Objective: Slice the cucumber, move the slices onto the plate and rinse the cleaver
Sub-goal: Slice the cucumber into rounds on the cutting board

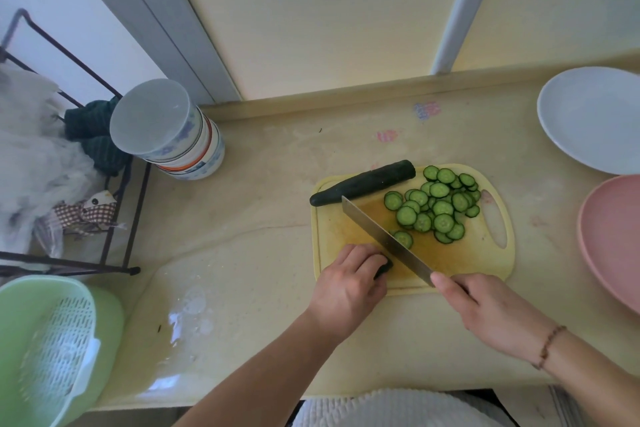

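- Left hand (349,279) curls over a short dark-green cucumber stub (383,269), pinning it on the yellow plastic cutting board (460,263) for slicing.
- Right hand (485,308) grips the steel cleaver (384,239), blade angled against the stub.
- Cut round slices (436,204) lie heaped clear of the blade; the white plate (588,121) waits well apart.

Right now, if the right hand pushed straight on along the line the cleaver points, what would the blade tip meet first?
Probably the whole cucumber lying across the far edge of the cutting board; the cleaver tip in the right hand already looks almost against it, though depth is unclear.
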Motion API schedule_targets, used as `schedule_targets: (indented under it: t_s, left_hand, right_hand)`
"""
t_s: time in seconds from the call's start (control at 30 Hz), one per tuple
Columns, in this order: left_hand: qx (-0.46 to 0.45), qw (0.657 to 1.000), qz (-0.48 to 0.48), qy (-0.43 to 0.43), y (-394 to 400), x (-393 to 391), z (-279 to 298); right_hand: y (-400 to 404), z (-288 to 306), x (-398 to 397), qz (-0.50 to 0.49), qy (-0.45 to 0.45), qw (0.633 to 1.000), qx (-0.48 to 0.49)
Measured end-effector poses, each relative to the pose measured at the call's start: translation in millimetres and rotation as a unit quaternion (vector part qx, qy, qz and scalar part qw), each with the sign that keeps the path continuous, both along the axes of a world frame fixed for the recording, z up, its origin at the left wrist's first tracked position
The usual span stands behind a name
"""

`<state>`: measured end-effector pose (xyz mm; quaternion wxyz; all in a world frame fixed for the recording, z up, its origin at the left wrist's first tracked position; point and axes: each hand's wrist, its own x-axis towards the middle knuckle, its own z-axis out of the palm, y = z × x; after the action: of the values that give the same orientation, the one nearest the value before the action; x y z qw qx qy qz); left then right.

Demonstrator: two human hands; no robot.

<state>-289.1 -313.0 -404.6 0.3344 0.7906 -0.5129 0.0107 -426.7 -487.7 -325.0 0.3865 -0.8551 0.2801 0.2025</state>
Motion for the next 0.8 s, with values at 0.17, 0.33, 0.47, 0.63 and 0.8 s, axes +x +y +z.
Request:
schedule_targets:
  t_s: [0.17,0.33,0.47,0.63,0.8]
  left_hand:
    - [0.001,1.0,0.005,0.004,0,0,0]
    - [0.0,1.0,0.003,0.002,-1,0,2]
    - [-0.001,1.0,0.001,0.004,-1,0,0]
    - [-0.004,1.0,0.002,0.006,-1,0,-2]
    - [-0.004,1.0,-0.006,-0.006,0,1,-1]
  right_hand:
    - [4,6,-9,-0.001,-0.027,0.999,0.021]
    - [5,9,-11,0.005,-0.035,0.999,0.015]
    - [7,12,-9,0.007,-0.019,1.0,0.019]
    - [11,7,1,0.007,0.015,0.999,0.03]
    - [9,-3,6,0.011,0.02,0.999,0.025]
